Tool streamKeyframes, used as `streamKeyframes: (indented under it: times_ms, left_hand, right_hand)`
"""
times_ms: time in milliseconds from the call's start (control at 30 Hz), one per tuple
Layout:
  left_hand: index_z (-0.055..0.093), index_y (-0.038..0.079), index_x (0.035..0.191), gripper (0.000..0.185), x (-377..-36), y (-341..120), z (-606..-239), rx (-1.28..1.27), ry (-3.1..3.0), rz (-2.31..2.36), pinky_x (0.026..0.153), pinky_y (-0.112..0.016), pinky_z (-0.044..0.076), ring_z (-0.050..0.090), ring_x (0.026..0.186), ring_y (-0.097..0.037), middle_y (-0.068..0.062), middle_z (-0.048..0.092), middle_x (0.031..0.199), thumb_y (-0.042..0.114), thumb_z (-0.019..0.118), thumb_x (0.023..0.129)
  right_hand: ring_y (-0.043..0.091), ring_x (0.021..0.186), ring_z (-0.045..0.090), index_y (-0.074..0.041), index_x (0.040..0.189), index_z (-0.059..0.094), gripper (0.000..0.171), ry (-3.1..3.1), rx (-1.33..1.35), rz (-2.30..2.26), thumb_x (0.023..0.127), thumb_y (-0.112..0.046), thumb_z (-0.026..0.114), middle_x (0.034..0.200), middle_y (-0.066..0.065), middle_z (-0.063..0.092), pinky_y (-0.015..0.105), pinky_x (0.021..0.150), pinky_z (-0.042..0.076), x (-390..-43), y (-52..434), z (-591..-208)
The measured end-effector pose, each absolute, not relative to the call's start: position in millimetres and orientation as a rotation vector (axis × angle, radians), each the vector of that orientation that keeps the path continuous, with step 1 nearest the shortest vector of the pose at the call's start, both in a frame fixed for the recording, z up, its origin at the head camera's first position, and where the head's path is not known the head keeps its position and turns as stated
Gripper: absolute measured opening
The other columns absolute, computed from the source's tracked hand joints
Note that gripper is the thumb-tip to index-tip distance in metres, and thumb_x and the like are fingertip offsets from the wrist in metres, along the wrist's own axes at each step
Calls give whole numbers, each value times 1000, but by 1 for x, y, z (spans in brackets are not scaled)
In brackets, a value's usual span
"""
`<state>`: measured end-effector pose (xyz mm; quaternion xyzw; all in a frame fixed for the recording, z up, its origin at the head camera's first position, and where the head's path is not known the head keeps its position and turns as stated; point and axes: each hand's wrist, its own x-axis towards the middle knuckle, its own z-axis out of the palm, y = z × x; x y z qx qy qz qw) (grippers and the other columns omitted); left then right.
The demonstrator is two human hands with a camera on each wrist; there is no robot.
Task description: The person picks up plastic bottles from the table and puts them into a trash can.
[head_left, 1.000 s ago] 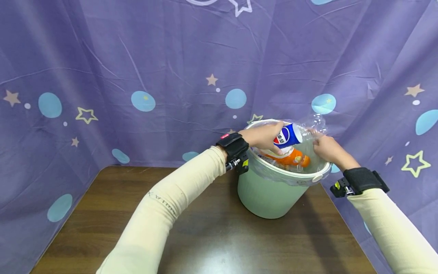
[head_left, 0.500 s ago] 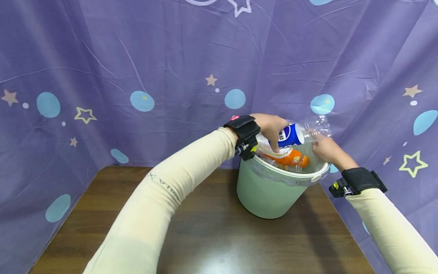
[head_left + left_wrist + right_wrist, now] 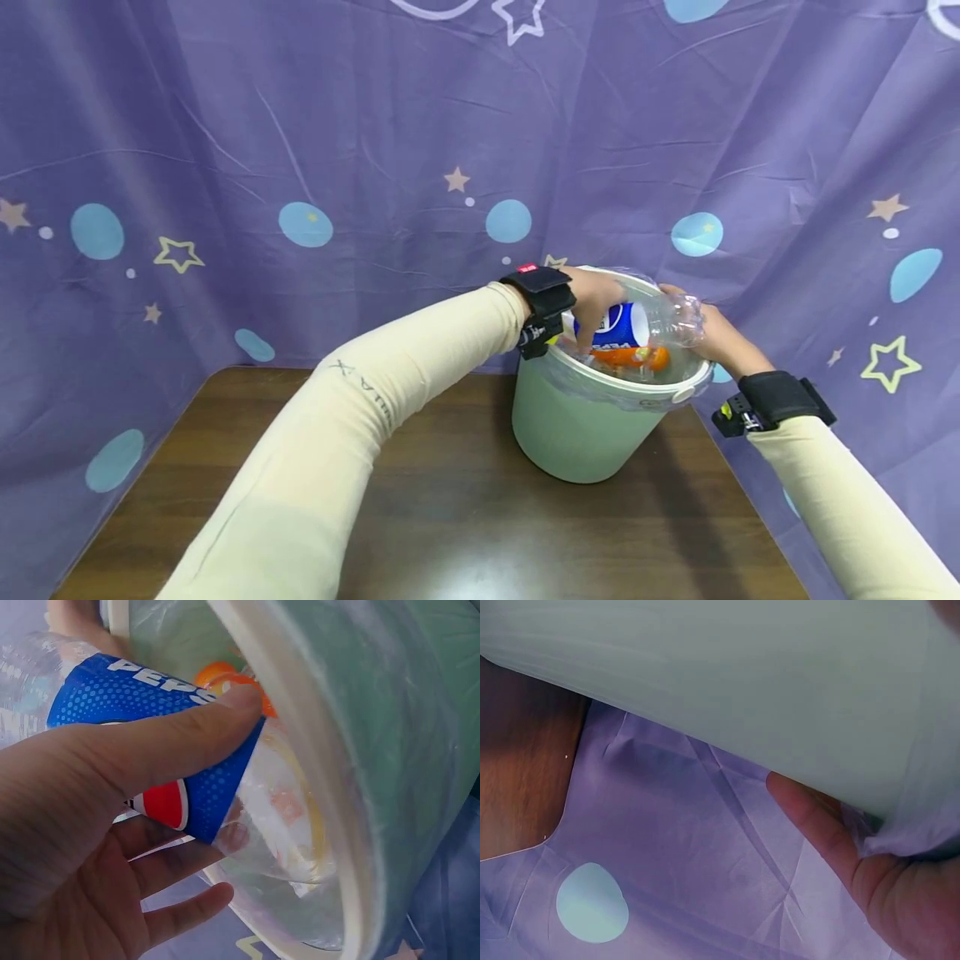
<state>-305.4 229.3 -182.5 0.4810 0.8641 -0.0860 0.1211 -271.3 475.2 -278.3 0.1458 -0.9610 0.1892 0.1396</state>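
My left hand (image 3: 596, 296) grips a clear plastic Pepsi bottle (image 3: 618, 327) by its blue label. The bottle lies on its side across the mouth of a pale green trash can (image 3: 577, 425). In the left wrist view, the thumb presses over the label (image 3: 90, 690) with fingers beneath. My right hand (image 3: 723, 337) holds the can's right rim, partly hidden behind the bottle. In the right wrist view, one digit (image 3: 817, 825) lies along the can's outer wall (image 3: 742, 690). An orange-labelled bottle (image 3: 630, 357) lies inside the can.
A clear plastic liner (image 3: 573, 379) folds over the white rim. The can stands near the far right of a brown wooden table (image 3: 450, 467). A purple curtain (image 3: 390, 167) with stars hangs close behind.
My left hand has brought the Pepsi bottle lower, over the can's mouth. Its left fingers shifted along the label. My right hand has moved slightly outward at the rim.
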Motion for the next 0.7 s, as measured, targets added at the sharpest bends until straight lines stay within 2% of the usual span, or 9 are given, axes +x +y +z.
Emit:
streamKeyframes:
  times_ms: [100,233,333,433,533,600,667,700]
  left_hand:
    - [49,18,146,79,-298,229,-177,1400,2498,-356,110,-20,40,51,130,-10,4,58,144,26,89,78]
    - [52,22,144,69,-285,228,-167,1353,2465,-498,110,-24,41,50,127,-9,8,58,142,26,85,83]
    - [53,24,143,66,-277,230,-162,1322,2454,-613,110,-26,42,49,125,-8,9,57,141,28,84,84]
    - [54,27,142,64,-271,230,-160,1303,2470,-688,110,-28,42,48,120,-9,10,56,139,28,83,85]
    - [59,28,139,56,-268,228,-163,1352,2490,-764,106,-29,46,47,109,-10,9,57,127,27,80,87]
    - [65,25,126,36,-269,225,-167,1422,2512,-766,96,-28,48,46,98,-12,7,57,112,22,73,91]
    - [68,20,105,12,-272,222,-171,1521,2524,-750,81,-25,46,44,86,-12,5,53,94,16,64,94]
    - [65,19,94,7,-273,220,-172,1559,2530,-730,75,-24,43,42,81,-12,5,49,87,14,60,95]
  right_hand:
    - [64,119,51,6,152,32,66,-2817,403,600,93,-7,60,138,44,48,73,100,41,-271,475,-276]
    - [65,123,47,3,154,30,69,-2847,372,613,94,-10,61,142,43,45,75,103,37,-271,474,-274]
    - [65,125,46,1,156,26,65,-2893,326,606,98,-11,55,142,43,44,76,104,35,-274,475,-275]
    - [63,122,49,2,157,24,64,-2925,291,595,99,-7,50,137,44,48,74,103,37,-276,475,-276]
    - [62,122,50,3,157,23,63,-2944,263,589,99,0,45,135,44,49,73,103,38,-277,475,-275]
    - [62,123,49,3,157,22,63,-2949,250,580,98,2,42,136,44,48,72,104,37,-278,475,-274]
    - [62,122,49,3,157,22,64,-2954,241,577,96,4,42,134,43,49,72,103,38,-279,475,-273]
    - [62,122,49,3,157,21,66,-2955,239,578,95,5,43,133,43,50,72,103,38,-279,475,-272]
